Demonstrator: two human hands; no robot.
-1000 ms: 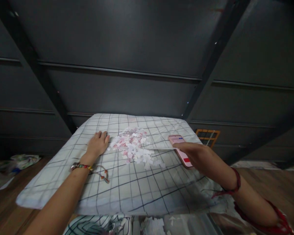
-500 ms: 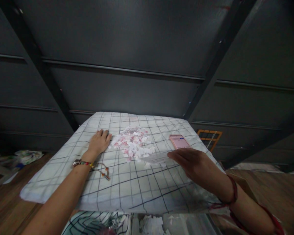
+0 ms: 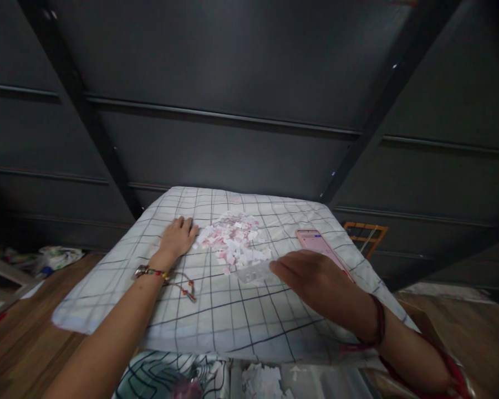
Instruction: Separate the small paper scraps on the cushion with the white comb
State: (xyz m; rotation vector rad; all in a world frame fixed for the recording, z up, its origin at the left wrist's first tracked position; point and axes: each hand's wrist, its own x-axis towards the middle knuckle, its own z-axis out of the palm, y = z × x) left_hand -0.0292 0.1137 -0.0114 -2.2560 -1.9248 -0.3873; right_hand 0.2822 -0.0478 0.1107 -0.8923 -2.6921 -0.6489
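On the checked cloth, a heap of torn paper scraps (image 3: 233, 235), white and pink, lies in the middle. My left hand (image 3: 178, 238) rests open on the cloth at the heap's left side, fingertips near the scraps. A thin translucent plastic piece (image 3: 253, 273) with pale marks stands at the heap's near right edge. My right hand (image 3: 311, 277) is closed on one end of it, palm side hidden. Beyond that hand, a pink phone (image 3: 316, 242) with a lit screen lies partly covered by it.
The white checked cloth (image 3: 183, 327) covers the table. Below its near edge is an open bin (image 3: 311, 382) with paper scraps (image 3: 264, 381) inside, beside a patterned green and white fabric (image 3: 149, 377). A dark panelled wall (image 3: 224, 149) rises behind. A wooden frame (image 3: 368, 238) stands right.
My right hand has moved left and lowered the plastic piece against the near edge of the scraps. More of the phone shows. My left hand stays in place; the view has shifted slightly.
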